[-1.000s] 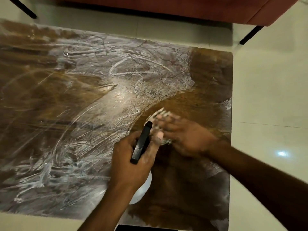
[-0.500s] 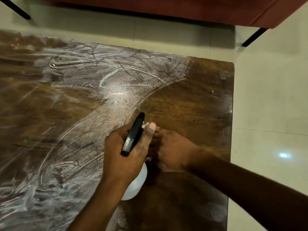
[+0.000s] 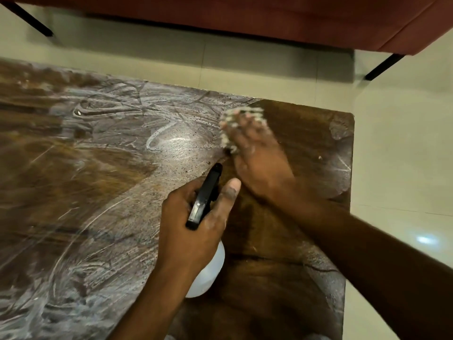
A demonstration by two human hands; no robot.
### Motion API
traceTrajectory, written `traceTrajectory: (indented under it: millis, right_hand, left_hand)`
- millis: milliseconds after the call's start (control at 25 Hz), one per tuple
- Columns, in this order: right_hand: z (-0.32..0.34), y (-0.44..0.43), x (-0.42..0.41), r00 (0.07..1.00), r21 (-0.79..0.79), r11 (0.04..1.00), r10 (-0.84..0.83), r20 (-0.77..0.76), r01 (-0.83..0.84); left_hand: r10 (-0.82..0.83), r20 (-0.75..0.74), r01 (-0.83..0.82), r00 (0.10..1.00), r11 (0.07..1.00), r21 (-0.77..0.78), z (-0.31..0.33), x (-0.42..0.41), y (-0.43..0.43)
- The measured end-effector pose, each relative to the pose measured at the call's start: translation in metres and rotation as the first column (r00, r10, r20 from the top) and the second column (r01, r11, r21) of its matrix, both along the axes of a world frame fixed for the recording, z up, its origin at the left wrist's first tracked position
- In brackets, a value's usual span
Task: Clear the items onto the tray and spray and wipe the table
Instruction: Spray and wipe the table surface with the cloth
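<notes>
Right hand (image 3: pixel 255 153) has swept its cloth (image 3: pixel 230 128) away from the bottle (image 3: pixel 208 273), which the left hand (image 3: pixel 193 224) grips, widening the wiped patch of surface (image 3: pixel 294 241).

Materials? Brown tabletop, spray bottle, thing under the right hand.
Brown wooden tabletop: looks like glossy sealed wood; grain, light glare.
White spray bottle with black trigger head: smooth plastic, probably.
Pale nubby wiping cloth: looks like looped fabric; blurred, so unsure.

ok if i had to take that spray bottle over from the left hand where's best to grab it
Grip the spray bottle by its round white body, coming from the near right. The left hand already wraps the neck and black trigger head, so only the lower body shows free, bulging out below the palm.
</notes>
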State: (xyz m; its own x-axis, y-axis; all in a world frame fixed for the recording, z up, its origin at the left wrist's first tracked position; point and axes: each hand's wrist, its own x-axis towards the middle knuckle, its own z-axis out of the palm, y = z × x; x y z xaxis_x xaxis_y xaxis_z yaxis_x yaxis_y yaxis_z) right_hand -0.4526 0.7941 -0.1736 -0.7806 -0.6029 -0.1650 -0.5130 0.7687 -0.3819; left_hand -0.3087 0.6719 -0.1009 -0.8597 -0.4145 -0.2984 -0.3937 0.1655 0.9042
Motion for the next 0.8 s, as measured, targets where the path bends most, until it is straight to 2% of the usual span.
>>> traceTrajectory:
  millis: [40, 120, 160, 200, 240, 280, 320, 360, 440, 480, 520, 560, 600, 680, 720, 760, 800]
  right_hand:
    - [0.002, -0.007, 0.021, 0.979, -0.025, 0.979, 0.201, 0.015, -0.201]
    - [0.001, 0.007, 0.040, 0.852, -0.087, 0.848, 0.518, -0.081, -0.524]
    - [0.002, 0.020, 0.030, 0.778, -0.039, 0.779, 0.620, -0.104, -0.626]
    - [0.003, 0.035, 0.014, 0.748, 0.039, 0.752, 0.658, -0.080, -0.658]
    - [0.001, 0.049, -0.003, 0.786, 0.106, 0.786, 0.616, -0.050, -0.609]
    - [0.000, 0.061, -0.022, 0.873, 0.136, 0.868, 0.486, -0.034, -0.478]
    - [0.001, 0.068, -0.039, 0.952, 0.121, 0.948, 0.303, -0.049, -0.296]
    - [0.002, 0.070, -0.051, 0.993, 0.094, 0.991, 0.105, -0.055, -0.100]
    - [0.005, 0.049, -0.051, 0.979, 0.040, 0.978, -0.201, -0.036, 0.203]
    - [0.005, 0.033, -0.044, 0.965, 0.027, 0.965, -0.261, -0.008, 0.262]
    - [0.004, 0.017, -0.033, 0.968, 0.027, 0.968, -0.250, 0.019, 0.250]
    - [0.003, 0.003, -0.018, 0.988, 0.031, 0.988, -0.154, 0.032, 0.153]
    - [0.001, -0.006, -0.003, 0.999, 0.048, 0.999, 0.016, 0.043, -0.018]
    - [0.000, -0.005, 0.013, 0.914, 0.082, 0.911, 0.401, 0.054, -0.404]
    - [0.001, 0.002, 0.005, 0.858, 0.099, 0.852, 0.513, 0.029, -0.513]
    - [0.002, 0.009, -0.008, 0.847, 0.120, 0.841, 0.532, -0.004, -0.528]
    - [0.002, 0.016, -0.020, 0.886, 0.141, 0.880, 0.462, -0.027, -0.454]
  left_hand:
    - [0.009, 0.001, -0.009, 1.000, 1.000, -0.016, -0.001, -0.004, -0.001]
    - [0.028, 0.000, -0.028, 1.000, 0.999, -0.040, -0.002, -0.011, -0.006]
    - [0.030, -0.001, -0.030, 1.000, 0.999, -0.032, -0.001, -0.014, -0.008]
    - [0.024, -0.003, -0.024, 1.000, 1.000, -0.008, 0.000, -0.017, -0.010]
    - [0.013, -0.007, -0.013, 1.000, 1.000, 0.012, 0.001, -0.018, -0.013]
    - [0.003, -0.012, -0.003, 1.000, 1.000, 0.016, 0.002, -0.019, -0.016]
    - [0.002, -0.018, -0.002, 1.000, 1.000, 0.008, 0.002, -0.020, -0.019]
    - [0.011, -0.019, -0.011, 1.000, 1.000, 0.002, 0.003, -0.019, -0.022]
    - [0.032, -0.011, -0.032, 0.999, 0.999, -0.003, 0.006, -0.015, -0.029]
    - [0.028, 0.001, -0.028, 1.000, 1.000, -0.009, 0.007, -0.013, -0.033]
    - [0.018, 0.020, -0.018, 1.000, 1.000, -0.019, 0.007, -0.010, -0.035]
    - [0.008, 0.036, -0.007, 0.999, 0.999, -0.031, 0.006, -0.006, -0.039]
    - [-0.003, 0.045, 0.005, 0.999, 0.999, -0.033, 0.005, -0.004, -0.044]
    - [-0.006, 0.044, 0.005, 0.999, 1.000, 0.004, 0.003, 0.000, -0.053]
    - [-0.001, 0.037, 0.000, 0.999, 1.000, 0.012, 0.001, 0.001, -0.058]
    - [0.005, 0.022, -0.005, 1.000, 1.000, -0.009, 0.001, 0.003, -0.061]
    - [0.007, 0.006, -0.006, 1.000, 0.999, -0.041, 0.000, 0.003, -0.064]
